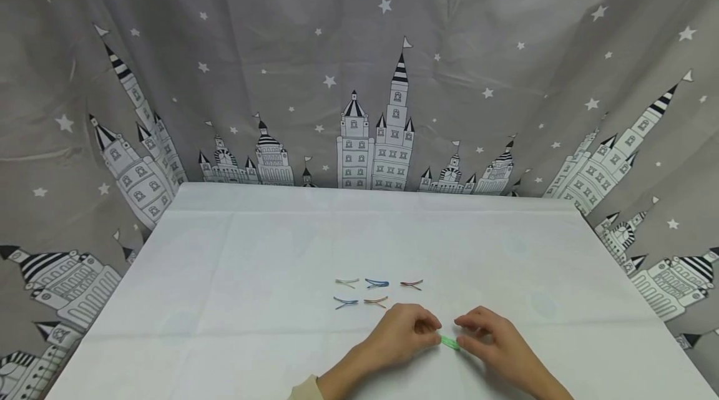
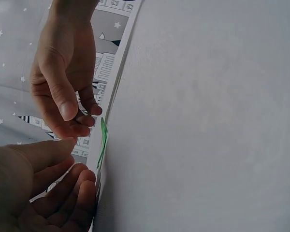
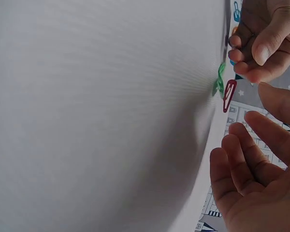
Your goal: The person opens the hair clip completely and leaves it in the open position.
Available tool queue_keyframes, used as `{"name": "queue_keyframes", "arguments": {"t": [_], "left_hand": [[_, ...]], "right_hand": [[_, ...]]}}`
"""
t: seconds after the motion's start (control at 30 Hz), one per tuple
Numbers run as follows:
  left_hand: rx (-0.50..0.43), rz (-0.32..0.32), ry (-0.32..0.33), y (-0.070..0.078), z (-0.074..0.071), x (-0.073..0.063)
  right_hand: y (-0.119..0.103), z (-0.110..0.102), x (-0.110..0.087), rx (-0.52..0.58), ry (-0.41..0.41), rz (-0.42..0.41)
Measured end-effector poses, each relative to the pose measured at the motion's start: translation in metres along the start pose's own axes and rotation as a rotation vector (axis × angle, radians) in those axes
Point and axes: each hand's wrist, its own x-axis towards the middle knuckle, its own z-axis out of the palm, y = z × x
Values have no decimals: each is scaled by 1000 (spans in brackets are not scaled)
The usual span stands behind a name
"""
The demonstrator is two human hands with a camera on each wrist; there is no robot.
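A green snap hair clip (image 1: 449, 342) lies on the white table between the two hands. In the head view the left hand (image 1: 400, 334) has its thumb tip right at the clip's left end. The right hand (image 1: 497, 347) has its thumb tip close to the other end. Both wrist views show the fingers loosely bent, with neither hand gripping the green clip (image 2: 103, 142). Beyond the hands lie several more hair clips: a red one (image 1: 412, 285), an orange one (image 1: 376, 301), a dark blue one (image 1: 377, 284), a lighter blue one (image 1: 345, 302) and a pale one (image 1: 347, 282).
A white cloth covers the table (image 1: 269, 244), with fold lines across it. Behind and at both sides hangs a grey curtain (image 1: 292, 44) printed with castles and stars. The spread clips sit in two rows near the table's middle.
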Motion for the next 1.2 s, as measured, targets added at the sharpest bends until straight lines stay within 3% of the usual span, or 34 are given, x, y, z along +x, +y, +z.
{"name": "queue_keyframes", "arguments": {"t": [0.27, 0.5, 0.67, 0.8, 1.03, 1.2], "left_hand": [[30, -2, 16, -3, 2, 0], [38, 3, 28, -6, 2, -1], [48, 14, 37, -9, 4, 0], [97, 41, 31, -10, 6, 0], [169, 48, 16, -7, 8, 1], [194, 39, 24, -6, 7, 2]], "right_hand": [[2, 3, -4, -17, -1, -5], [0, 4, -4, -38, -29, 67], [4, 6, -6, -40, -14, 27], [7, 8, -7, -51, 3, -1], [8, 8, -7, -50, -24, 70], [9, 10, -5, -66, -25, 62]]}}
